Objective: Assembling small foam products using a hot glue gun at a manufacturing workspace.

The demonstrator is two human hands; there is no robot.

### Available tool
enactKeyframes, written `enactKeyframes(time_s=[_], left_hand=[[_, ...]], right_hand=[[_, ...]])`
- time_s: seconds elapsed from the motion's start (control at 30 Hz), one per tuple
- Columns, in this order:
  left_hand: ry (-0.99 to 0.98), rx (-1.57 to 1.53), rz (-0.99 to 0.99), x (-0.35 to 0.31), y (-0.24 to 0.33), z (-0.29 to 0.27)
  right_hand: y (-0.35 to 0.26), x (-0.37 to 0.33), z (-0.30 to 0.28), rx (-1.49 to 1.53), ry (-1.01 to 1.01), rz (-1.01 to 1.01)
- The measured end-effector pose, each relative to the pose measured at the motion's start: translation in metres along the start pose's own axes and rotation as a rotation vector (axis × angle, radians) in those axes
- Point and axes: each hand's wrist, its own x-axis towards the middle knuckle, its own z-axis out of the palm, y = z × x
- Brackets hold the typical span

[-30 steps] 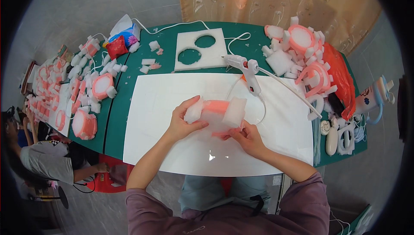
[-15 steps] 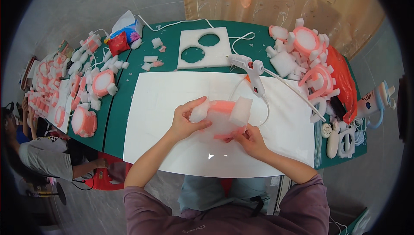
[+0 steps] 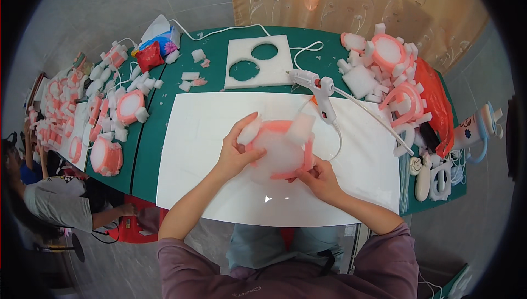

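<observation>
A round white foam piece (image 3: 280,156) with a pink foam strip around its edge and white foam blocks on its upper side is held above the white board (image 3: 189,134). My left hand (image 3: 235,155) grips its left edge, the thumb resting on the round face near the pink strip. At its lower right, my right hand (image 3: 321,181) pinches the pink strip between thumb and fingers. A white glue gun (image 3: 320,90) stands just beyond the piece, to the right. Behind it lies a white foam sheet (image 3: 237,54) with two round holes.
Finished-looking pink and white foam pieces (image 3: 388,52) crowd the right side beside a red plastic bag (image 3: 433,101). More pile up on the left (image 3: 106,156). A tumbler (image 3: 478,126) stands at the right edge. At far left sits another person (image 3: 60,203).
The foam piece has tilted so its round face and pink rim show more. My left hand has shifted slightly with it; my right hand keeps nearly the same place.
</observation>
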Motion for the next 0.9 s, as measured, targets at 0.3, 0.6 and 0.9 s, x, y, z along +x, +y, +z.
enactKeyframes(time_s=[0.3, 0.6, 0.9], left_hand=[[0.229, -0.500, -0.131, 0.015, 0.016, 0.002], [0.417, -0.548, -0.068, 0.019, 0.013, -0.006], [0.356, -0.484, -0.082, 0.019, 0.015, -0.003]], right_hand=[[-0.006, 0.001, 0.003, 0.107, -0.020, 0.070], [-0.001, 0.001, 0.003, 0.045, -0.043, 0.112], [0.003, 0.000, 0.003, -0.051, -0.074, 0.114]])
